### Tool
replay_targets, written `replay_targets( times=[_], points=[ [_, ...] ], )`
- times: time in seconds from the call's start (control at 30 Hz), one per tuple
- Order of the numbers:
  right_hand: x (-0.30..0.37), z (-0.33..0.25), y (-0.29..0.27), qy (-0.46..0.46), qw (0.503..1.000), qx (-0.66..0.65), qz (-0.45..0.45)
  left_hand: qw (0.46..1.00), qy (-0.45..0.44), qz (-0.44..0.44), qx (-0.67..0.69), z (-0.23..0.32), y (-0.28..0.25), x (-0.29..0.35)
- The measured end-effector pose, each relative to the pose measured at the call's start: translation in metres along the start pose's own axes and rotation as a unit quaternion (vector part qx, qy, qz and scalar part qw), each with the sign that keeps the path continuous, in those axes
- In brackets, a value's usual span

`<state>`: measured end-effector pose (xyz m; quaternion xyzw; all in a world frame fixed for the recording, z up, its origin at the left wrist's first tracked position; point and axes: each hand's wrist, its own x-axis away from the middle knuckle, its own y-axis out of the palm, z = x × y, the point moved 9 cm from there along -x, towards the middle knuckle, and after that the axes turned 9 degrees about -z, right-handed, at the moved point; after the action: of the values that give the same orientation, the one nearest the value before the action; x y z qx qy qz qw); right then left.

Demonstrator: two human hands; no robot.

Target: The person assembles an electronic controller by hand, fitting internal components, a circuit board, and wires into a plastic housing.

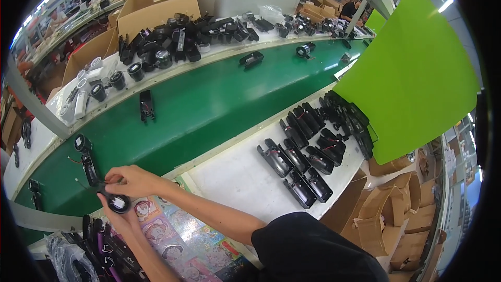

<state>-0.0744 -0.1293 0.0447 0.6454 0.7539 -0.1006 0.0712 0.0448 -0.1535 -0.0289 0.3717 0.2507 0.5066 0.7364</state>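
My left hand (121, 220) grips a black round-ended part (119, 203) with a pale patch on its face, low at the left over the near edge of the belt. My right hand (133, 180) is closed just above that part, its fingertips pinched. What the pinch holds is too small and partly hidden. Beside the fingertips, a long black housing with a round head (82, 143) and a red wire lies on the green conveyor belt (193, 115). Below my hands is a mat with colourful cartoon pictures (172, 232).
Black half-shell housings (300, 162) stand in rows on the white table (224, 183) at my right. Black parts (177, 39) heap along the far ledge. A bright green panel (412, 78) rises at right. Cardboard boxes (386, 219) lie below; purple-black items (107, 250) fill the lower left.
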Motion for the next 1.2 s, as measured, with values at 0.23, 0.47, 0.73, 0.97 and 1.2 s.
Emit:
replay_targets(
  times=[0.23,0.47,0.73,0.97,1.2],
  points=[
    [-0.014,-0.012,0.022,-0.046,0.995,-0.082,-0.046,0.991,0.09,0.029,-0.097,0.043,0.018,-0.002],
    [0.025,-0.037,-0.11,-0.121,0.947,-0.147,0.259,0.989,0.094,-0.066,-0.096,-0.026,0.101,-0.085],
    [0.056,-0.003,-0.138,-0.056,0.813,-0.405,0.414,0.648,0.149,0.064,-0.744,-0.076,0.069,-0.16],
    [0.059,0.017,-0.147,-0.07,0.767,-0.487,0.411,0.635,0.144,-0.003,-0.759,-0.099,0.077,-0.156],
    [0.063,0.014,-0.152,-0.067,0.769,-0.462,0.437,0.573,0.126,0.053,-0.808,-0.093,0.103,-0.141]
  ],
)
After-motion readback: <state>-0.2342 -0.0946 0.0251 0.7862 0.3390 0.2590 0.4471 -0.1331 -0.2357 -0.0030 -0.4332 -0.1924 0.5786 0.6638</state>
